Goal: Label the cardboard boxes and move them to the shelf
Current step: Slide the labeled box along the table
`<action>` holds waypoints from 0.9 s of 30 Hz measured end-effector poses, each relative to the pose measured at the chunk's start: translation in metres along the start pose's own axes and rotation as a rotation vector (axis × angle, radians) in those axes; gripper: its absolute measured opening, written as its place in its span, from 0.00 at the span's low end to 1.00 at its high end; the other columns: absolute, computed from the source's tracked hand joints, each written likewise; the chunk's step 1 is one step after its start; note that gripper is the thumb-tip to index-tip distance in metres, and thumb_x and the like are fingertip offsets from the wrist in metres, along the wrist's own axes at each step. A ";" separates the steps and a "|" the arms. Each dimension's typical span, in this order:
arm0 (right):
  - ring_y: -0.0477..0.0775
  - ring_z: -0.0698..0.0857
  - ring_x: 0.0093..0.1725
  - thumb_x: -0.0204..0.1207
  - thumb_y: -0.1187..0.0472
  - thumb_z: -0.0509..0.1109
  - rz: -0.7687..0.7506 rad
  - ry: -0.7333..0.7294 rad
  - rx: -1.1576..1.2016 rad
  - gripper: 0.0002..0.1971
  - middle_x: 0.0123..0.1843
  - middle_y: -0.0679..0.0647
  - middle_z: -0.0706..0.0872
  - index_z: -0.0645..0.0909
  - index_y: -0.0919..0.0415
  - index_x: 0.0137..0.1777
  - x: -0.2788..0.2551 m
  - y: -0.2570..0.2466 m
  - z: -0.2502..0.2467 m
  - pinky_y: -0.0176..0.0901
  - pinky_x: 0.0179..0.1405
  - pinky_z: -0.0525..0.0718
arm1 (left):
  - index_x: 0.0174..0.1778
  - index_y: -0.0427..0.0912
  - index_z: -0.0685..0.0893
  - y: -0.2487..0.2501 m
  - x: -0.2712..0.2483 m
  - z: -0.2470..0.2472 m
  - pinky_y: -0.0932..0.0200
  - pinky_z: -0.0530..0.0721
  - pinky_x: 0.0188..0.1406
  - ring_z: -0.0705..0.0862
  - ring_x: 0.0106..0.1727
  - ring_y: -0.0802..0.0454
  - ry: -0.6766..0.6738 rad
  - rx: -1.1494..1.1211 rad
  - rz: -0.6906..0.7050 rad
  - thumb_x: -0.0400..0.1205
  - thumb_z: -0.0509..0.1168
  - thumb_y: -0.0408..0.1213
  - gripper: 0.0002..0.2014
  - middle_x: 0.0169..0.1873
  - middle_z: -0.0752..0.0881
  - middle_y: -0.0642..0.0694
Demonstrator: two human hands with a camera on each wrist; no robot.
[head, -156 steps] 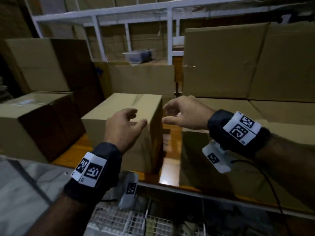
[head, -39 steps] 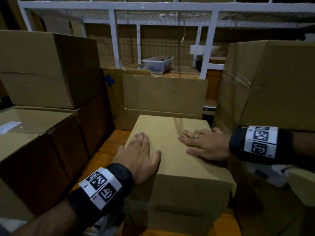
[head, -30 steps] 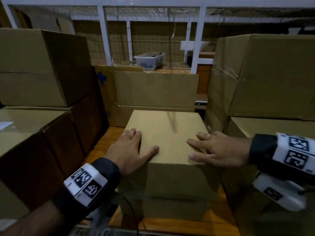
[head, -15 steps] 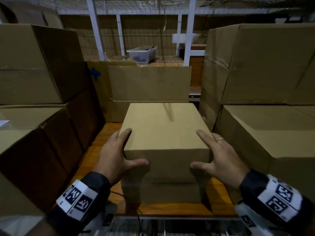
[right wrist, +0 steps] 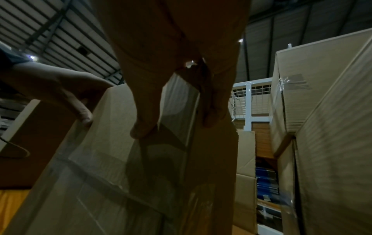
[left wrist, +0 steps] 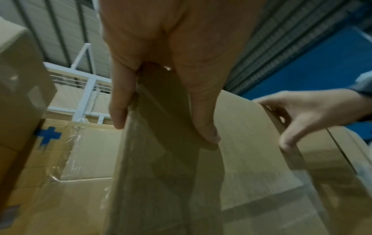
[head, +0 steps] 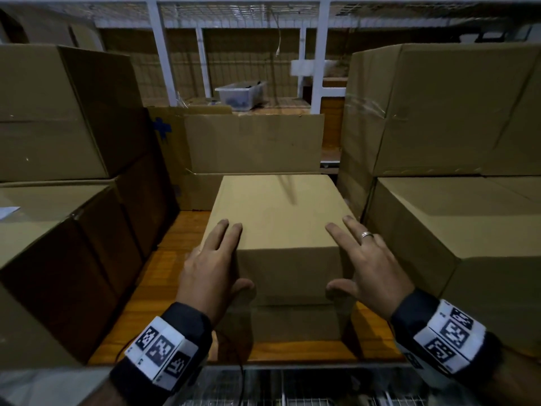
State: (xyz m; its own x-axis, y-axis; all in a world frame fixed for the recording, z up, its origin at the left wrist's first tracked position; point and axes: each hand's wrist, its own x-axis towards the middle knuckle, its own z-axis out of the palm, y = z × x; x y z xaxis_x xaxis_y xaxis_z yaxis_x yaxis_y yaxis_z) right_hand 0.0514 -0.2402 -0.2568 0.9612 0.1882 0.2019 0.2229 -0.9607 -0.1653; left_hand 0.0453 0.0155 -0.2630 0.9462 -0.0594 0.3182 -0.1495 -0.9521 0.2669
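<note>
A small plain cardboard box stands on the wooden shelf board, between taller stacks. My left hand is at its near left corner, with straight fingers lying along the top left edge and the thumb on the front face. My right hand mirrors it at the near right corner. The left wrist view shows the left hand astride the box's corner, with the right hand beyond. In the right wrist view the right hand straddles the box's other corner. No label shows on the box.
Large boxes are stacked close on the left and the right. A wide box with a blue mark stands behind. A white shelf frame and a clear plastic tub lie farther back. A white slip lies on the lower left box.
Both hands slid back from lying flat on the box's top to its near corners, thumbs now on the front face. The box stays on the shelf board.
</note>
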 end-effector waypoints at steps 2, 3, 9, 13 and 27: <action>0.60 0.61 0.79 0.68 0.44 0.77 0.014 -0.002 -0.018 0.53 0.86 0.52 0.46 0.43 0.41 0.84 0.000 -0.002 0.000 0.50 0.73 0.73 | 0.83 0.56 0.50 0.002 0.001 0.001 0.44 0.69 0.73 0.66 0.77 0.42 -0.005 0.007 -0.012 0.71 0.76 0.50 0.50 0.83 0.50 0.52; 0.60 0.62 0.79 0.69 0.44 0.77 0.015 0.001 -0.027 0.52 0.86 0.52 0.47 0.43 0.42 0.84 0.000 -0.004 0.000 0.49 0.72 0.73 | 0.83 0.56 0.50 0.003 0.002 0.002 0.44 0.69 0.73 0.66 0.76 0.41 -0.007 0.011 -0.017 0.72 0.76 0.49 0.50 0.83 0.50 0.52; 0.60 0.62 0.78 0.71 0.47 0.76 0.013 0.020 -0.016 0.50 0.86 0.50 0.47 0.45 0.45 0.84 -0.002 -0.005 0.001 0.49 0.73 0.70 | 0.84 0.54 0.50 0.006 0.002 0.001 0.46 0.67 0.75 0.65 0.77 0.42 -0.019 0.012 -0.023 0.74 0.74 0.49 0.48 0.83 0.50 0.52; 0.61 0.63 0.78 0.71 0.48 0.77 -0.005 0.052 -0.017 0.49 0.86 0.49 0.49 0.47 0.45 0.84 0.000 0.001 -0.004 0.50 0.72 0.71 | 0.84 0.53 0.50 0.011 0.002 -0.003 0.47 0.66 0.75 0.64 0.78 0.42 0.012 0.013 -0.021 0.75 0.73 0.50 0.47 0.83 0.51 0.53; 0.69 0.71 0.74 0.60 0.50 0.85 -0.145 0.370 0.037 0.51 0.81 0.58 0.65 0.62 0.53 0.81 0.002 -0.005 -0.068 0.66 0.69 0.74 | 0.78 0.42 0.69 0.044 -0.008 -0.093 0.37 0.76 0.65 0.77 0.67 0.31 0.264 0.100 0.071 0.65 0.81 0.45 0.46 0.77 0.70 0.41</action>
State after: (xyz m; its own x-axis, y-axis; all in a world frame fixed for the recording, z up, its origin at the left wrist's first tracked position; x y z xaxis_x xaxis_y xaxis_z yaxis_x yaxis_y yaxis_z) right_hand 0.0410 -0.2494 -0.1896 0.7971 0.2291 0.5588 0.3645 -0.9202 -0.1427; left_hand 0.0049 0.0022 -0.1694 0.8247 -0.0592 0.5625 -0.1716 -0.9738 0.1490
